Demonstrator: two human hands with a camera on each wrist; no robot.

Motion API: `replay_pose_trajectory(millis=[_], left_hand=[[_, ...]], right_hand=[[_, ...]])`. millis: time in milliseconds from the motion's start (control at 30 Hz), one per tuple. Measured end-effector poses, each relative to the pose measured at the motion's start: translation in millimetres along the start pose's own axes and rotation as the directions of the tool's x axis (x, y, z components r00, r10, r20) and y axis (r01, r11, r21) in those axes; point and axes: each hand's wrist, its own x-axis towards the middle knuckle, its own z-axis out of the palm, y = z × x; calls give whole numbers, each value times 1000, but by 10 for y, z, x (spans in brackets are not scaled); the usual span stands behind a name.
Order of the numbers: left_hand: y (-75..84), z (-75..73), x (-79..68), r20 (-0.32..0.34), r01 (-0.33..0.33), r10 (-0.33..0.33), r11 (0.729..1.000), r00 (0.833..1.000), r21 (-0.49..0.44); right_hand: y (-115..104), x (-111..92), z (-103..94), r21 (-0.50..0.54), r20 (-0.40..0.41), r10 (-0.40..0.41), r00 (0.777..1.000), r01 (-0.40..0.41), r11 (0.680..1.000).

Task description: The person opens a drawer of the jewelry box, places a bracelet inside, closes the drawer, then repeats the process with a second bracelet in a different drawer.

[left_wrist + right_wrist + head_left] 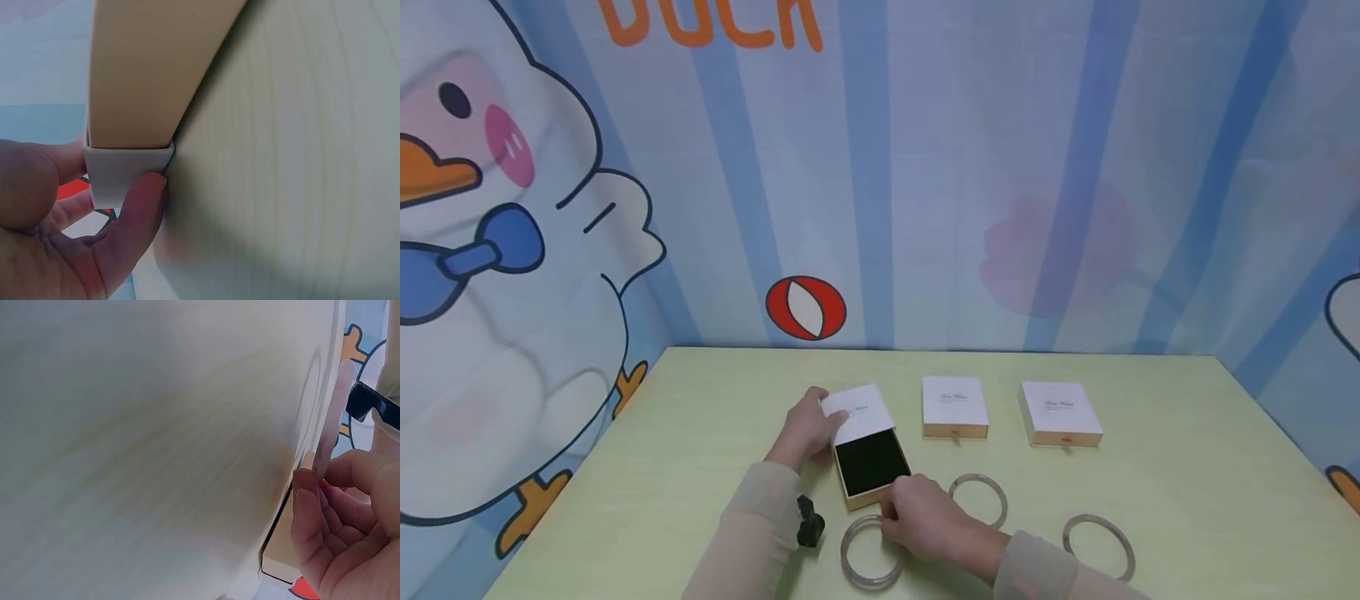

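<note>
A: So, head view: our left hand (807, 429) grips the white sleeve (863, 421), below centre frame. Tray (859, 501) half out, dark lining (871, 460) showing. Right hand (925, 517) pinches a bangle (871, 584), bottom centre, just in front.

B: Copy. Closed box (955, 402) right of centre, second closed box (1060, 408) further right. Near bangle (978, 478) and far bangle (1097, 518) lower right; we'd mind our right cuff (1037, 567) there.

A: Left wrist view: we're clamped on the sleeve from both sides, left of frame. Firm brace, but no squeezing it out of square.

B: Right wrist view: bangle edge-on between our fingertips, right of frame. Can't tell if it touches the table (156, 456). Light pinch, rim clear of the tray's front lip, so we don't snag.
</note>
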Motion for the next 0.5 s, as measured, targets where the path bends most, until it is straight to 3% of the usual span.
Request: replay_pose_trajectory(millis=[500], left_hand=[[-11, -1, 11, 1, -19, 19, 1000, 1000, 9]], right_hand=[[9, -3, -13, 39, -4, -16, 1000, 16, 999]])
